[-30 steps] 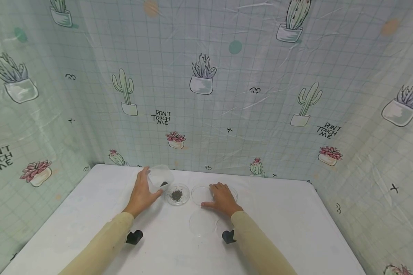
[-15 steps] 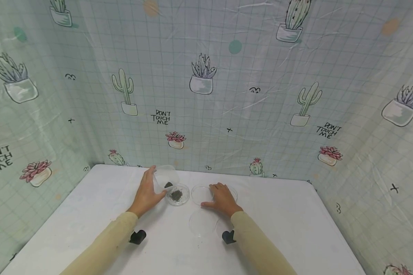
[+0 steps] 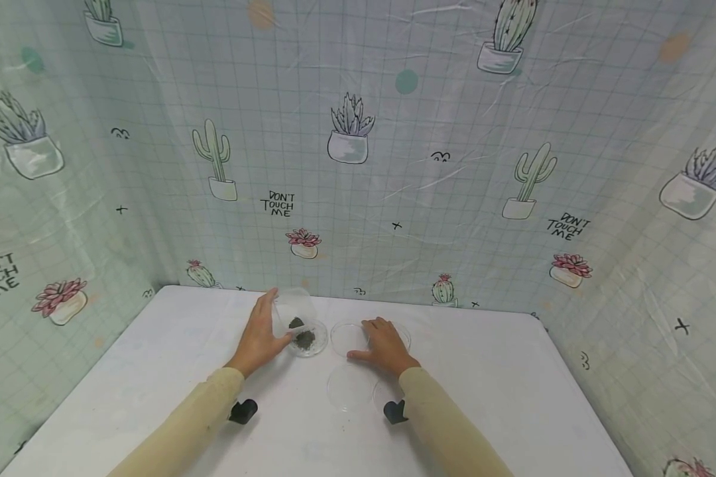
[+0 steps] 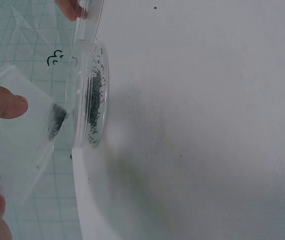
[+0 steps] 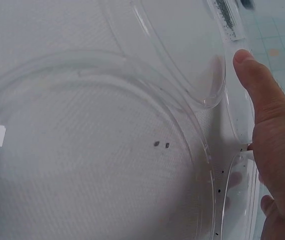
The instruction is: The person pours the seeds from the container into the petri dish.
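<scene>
Shifted rightward, the left hand (image 3: 260,339) pinches a plastic bag (image 3: 299,307) at a petri dish (image 3: 321,344) near the tabletop's far edge; the right hand (image 3: 388,347) lies relaxed beside clear dishes (image 3: 346,338), tabletop (image 3: 513,397) stretching beyond.

Screened-off booth: cactus-print sheeting (image 3: 429,199) behind and beside white table (image 3: 501,384).

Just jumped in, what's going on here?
A person's left hand holds a translucent pale plastic pouch, tilted by a clear round dish. Dark granules sit at the pouch's lower edge, and a dark granular pile already lies in the dish. The right hand is among other clear round dishes on the white table; whether it grips one, I can't tell.
</scene>
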A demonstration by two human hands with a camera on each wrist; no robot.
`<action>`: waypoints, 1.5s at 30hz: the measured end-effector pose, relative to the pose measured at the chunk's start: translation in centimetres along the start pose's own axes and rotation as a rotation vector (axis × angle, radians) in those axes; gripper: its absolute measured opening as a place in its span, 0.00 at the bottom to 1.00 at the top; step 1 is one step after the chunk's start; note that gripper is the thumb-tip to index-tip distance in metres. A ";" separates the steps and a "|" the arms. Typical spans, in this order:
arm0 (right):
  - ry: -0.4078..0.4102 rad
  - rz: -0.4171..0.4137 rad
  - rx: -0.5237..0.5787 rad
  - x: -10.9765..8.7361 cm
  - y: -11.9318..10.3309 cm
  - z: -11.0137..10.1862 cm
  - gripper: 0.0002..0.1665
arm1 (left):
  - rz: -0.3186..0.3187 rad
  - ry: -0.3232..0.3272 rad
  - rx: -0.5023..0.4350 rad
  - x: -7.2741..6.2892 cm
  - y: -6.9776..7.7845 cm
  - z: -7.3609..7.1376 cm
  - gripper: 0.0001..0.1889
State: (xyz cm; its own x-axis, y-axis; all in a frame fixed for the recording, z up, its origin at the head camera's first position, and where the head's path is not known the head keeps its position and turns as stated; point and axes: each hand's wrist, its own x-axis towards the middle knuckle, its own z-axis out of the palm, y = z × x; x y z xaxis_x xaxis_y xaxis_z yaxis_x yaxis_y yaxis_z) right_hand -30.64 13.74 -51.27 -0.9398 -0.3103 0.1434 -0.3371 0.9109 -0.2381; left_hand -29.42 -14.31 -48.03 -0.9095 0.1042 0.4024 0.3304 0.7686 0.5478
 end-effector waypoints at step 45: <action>0.021 -0.017 0.009 -0.2 0.1 0.0 0.51 | 0.268 0.033 0.102 1.2 1.9 1.5 0.55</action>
State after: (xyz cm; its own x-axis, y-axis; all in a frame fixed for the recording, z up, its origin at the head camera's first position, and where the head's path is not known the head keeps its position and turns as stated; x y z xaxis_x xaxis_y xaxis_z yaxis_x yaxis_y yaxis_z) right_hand -30.52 13.86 -51.34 -0.9324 -0.3201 0.1677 -0.3539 0.9030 -0.2437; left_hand -30.25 -11.80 -47.56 -0.7837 0.2928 0.5477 0.5296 0.7759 0.3429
